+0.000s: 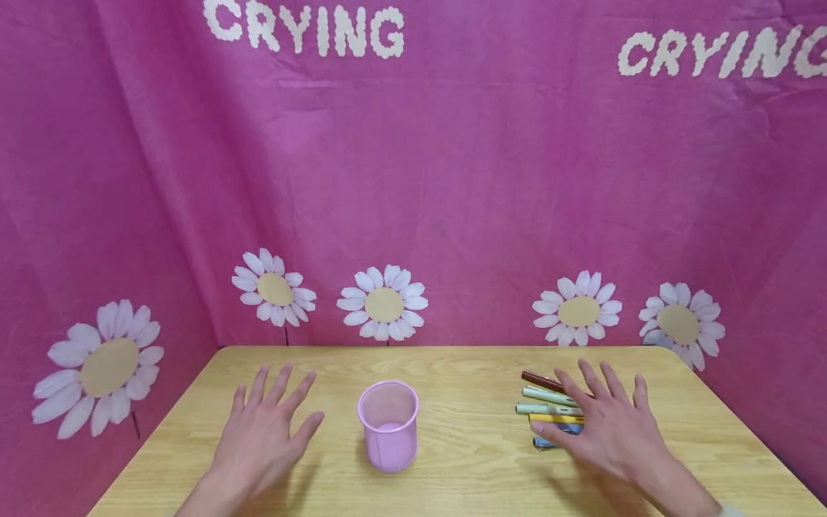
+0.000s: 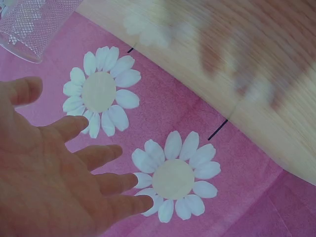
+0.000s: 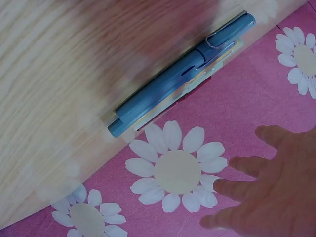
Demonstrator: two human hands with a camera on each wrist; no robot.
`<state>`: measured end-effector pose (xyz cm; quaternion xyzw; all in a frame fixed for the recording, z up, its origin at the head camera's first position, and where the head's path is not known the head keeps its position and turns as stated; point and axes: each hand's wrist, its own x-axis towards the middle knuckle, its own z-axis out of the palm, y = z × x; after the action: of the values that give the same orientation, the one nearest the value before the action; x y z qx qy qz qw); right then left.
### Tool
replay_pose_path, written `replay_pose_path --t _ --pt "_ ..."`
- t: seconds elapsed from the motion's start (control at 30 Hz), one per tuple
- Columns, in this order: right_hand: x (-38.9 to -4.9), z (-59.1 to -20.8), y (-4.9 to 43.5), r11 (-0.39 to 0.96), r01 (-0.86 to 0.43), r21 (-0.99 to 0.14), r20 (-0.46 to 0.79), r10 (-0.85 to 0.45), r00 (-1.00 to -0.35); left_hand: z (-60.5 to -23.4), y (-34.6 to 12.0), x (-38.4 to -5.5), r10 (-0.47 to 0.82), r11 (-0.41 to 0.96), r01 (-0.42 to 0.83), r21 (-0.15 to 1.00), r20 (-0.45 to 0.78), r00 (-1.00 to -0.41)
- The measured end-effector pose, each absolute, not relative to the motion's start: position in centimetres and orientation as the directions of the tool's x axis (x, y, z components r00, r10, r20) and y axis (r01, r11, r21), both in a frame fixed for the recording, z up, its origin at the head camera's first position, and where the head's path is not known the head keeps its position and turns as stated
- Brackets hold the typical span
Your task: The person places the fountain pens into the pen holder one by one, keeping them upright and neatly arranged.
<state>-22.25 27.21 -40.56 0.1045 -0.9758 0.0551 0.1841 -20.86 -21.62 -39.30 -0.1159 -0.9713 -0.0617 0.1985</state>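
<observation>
A pink mesh pen cup (image 1: 393,446) stands upright on the wooden table, and its inside shows no contents. My left hand (image 1: 261,427) hovers to the left of the cup with fingers spread and nothing in its grasp. On the right lie several pens side by side: a dark red pen (image 1: 535,378), light green pens, a yellow pen (image 1: 549,418) and, nearest me, blue ones. My right hand (image 1: 614,434), fingers spread, is over the pens' right ends and hides them. In the right wrist view a blue pen (image 3: 163,86) with a wire clip shows in front of the others.
The pale wood table (image 1: 465,467) has rounded far corners. Behind it and along both sides hangs a pink cloth (image 1: 465,179) printed with white daisies and lettering.
</observation>
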Motion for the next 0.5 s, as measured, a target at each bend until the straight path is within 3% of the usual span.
replay_pose_path --t 0.5 --pt "-21.61 -41.24 26.88 0.965 -0.250 -0.078 0.388 -0.202 -0.899 -39.87 -21.72 -20.07 0.222 0.954 0.285 0.089 0.429 -0.876"
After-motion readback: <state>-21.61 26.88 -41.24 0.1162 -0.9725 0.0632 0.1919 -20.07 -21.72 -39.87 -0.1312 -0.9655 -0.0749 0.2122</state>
